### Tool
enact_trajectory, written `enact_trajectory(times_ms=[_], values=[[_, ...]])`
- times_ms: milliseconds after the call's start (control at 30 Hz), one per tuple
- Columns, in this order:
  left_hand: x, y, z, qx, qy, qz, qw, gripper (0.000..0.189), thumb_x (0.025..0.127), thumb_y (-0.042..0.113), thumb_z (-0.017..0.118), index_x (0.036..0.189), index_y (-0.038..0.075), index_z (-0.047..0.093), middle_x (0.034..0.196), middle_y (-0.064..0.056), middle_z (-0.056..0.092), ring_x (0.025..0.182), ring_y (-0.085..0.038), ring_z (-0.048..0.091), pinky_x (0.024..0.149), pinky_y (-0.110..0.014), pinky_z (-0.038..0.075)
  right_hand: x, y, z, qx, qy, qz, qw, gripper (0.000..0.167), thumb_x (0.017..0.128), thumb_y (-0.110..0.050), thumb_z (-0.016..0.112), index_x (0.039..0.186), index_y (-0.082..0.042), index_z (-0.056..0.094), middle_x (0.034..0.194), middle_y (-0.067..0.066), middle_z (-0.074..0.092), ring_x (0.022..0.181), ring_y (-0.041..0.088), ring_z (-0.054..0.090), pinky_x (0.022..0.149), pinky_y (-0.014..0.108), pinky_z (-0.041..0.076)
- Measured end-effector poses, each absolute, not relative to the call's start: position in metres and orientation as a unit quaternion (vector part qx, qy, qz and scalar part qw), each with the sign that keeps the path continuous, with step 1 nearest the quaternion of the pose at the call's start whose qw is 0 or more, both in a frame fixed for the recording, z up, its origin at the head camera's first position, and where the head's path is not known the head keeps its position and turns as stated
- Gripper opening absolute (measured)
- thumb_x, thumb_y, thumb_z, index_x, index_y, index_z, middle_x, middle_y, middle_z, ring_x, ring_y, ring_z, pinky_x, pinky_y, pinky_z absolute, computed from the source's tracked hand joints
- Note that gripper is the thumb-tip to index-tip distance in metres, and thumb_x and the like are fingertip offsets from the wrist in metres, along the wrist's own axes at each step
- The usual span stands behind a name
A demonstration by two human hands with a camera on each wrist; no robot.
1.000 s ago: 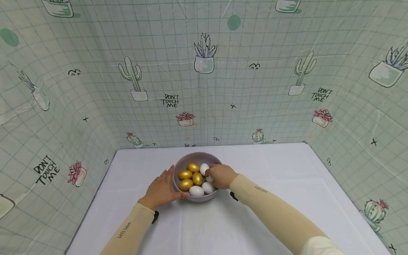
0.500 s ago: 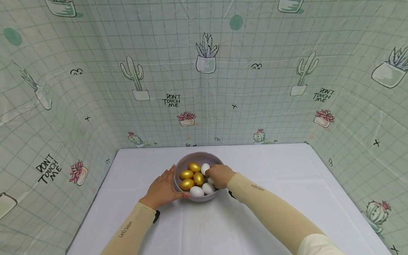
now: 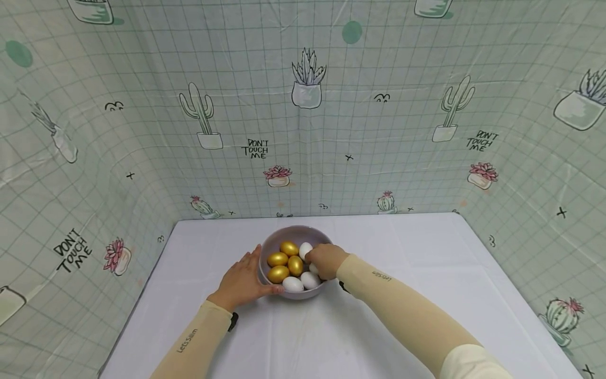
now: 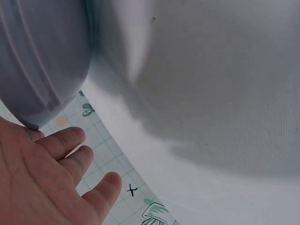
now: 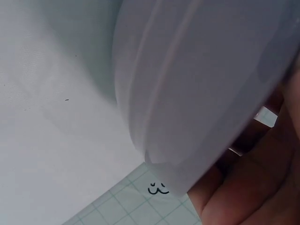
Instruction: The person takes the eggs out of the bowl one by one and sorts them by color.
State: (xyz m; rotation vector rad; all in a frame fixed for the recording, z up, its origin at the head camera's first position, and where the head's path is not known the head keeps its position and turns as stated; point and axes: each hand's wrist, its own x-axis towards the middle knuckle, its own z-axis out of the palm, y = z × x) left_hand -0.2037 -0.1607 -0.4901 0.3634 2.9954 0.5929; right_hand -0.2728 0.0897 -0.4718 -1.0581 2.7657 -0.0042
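A: Bowl loc.?
B: Just below ctr. of head frame: a grey-purple bowl (image 3: 301, 296), upright on a white tabletop (image 3: 402, 247). Upper left in left-wrist pic., upper ctr. to upper rt. in right-wrist pic.

A: Contents?
B: Four gold eggs (image 3: 283, 260), bunched toward frame-left. Also a rear white egg (image 3: 305, 250) at upper rt. of bunch, two front white eggs (image 3: 293, 285) side by side near the bottom rim, plus a part-hidden white egg (image 3: 313, 268) under the curled fingers at rt.

A: And left hand (image 3: 240, 281)?
B: At bowl's left edge, ctr.-left of frame. Spread wide, fingers extended, thumb laid against near rim beside front eggs. In left-wrist pic., lower left, fingers slightly apart.

A: And right hand (image 3: 328, 260)?
B: Over bowl's rt. rim, reaching in among white eggs, fingers curled, tips mostly hidden. Holding an egg or just touching? Can't tell. Lower rt. in right-wrist pic., partly hidden behind rim.

A: Arms?
B: In beige sleeves (image 3: 196, 339), rising from bottom left & bottom rt., w/ a black band (image 3: 233, 321) at left wrist.

A: Backgrnd?
B: Pale green grid fabric (image 3: 326, 131) across upper frame & both sides, printed w/ potted cacti, succulents & "DON'T TOUCH ME".
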Motion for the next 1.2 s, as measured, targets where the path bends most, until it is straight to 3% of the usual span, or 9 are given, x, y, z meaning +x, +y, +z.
enact_trajectory(times_ms=[400, 933, 1200], values=[[-0.204, -0.16, -0.491, 0.113, 0.974, 0.191, 0.036, 0.129, 0.072, 0.079, 0.068, 0.158, -0.002, 0.017, 0.153, -0.027, 0.036, 0.142, -0.042, 0.031, 0.111, -0.058, 0.03, -0.272, 0.095, -0.458, -0.369, 0.927, -0.026, 0.063, 0.031, 0.077, -0.004, 0.083, 0.104, -0.015, 0.073, 0.089, 0.0, 0.067, 0.08, 0.017, 0.063, 0.078, 0.035, 0.055], [-0.205, -0.161, -0.491, 0.115, 0.974, 0.194, 0.036, 0.13, 0.072, 0.08, 0.067, 0.158, -0.002, 0.015, 0.153, -0.028, 0.035, 0.142, -0.044, 0.032, 0.11, -0.059, 0.031, -0.285, 0.124, -0.425, -0.333, 0.924, -0.186, 0.027, 0.05, 0.08, -0.008, 0.076, 0.128, -0.013, 0.066, 0.122, 0.005, 0.065, 0.11, 0.023, 0.061, 0.095, 0.038, 0.049], [-0.204, -0.16, -0.491, 0.113, 0.974, 0.195, 0.036, 0.129, 0.072, 0.079, 0.068, 0.158, -0.001, 0.016, 0.153, -0.028, 0.035, 0.141, -0.045, 0.032, 0.11, -0.059, 0.031, -0.298, 0.151, -0.427, -0.256, 0.915, -0.313, 0.003, 0.051, 0.083, -0.01, 0.075, 0.132, -0.01, 0.062, 0.124, 0.004, 0.065, 0.104, 0.023, 0.063, 0.084, 0.037, 0.054]])
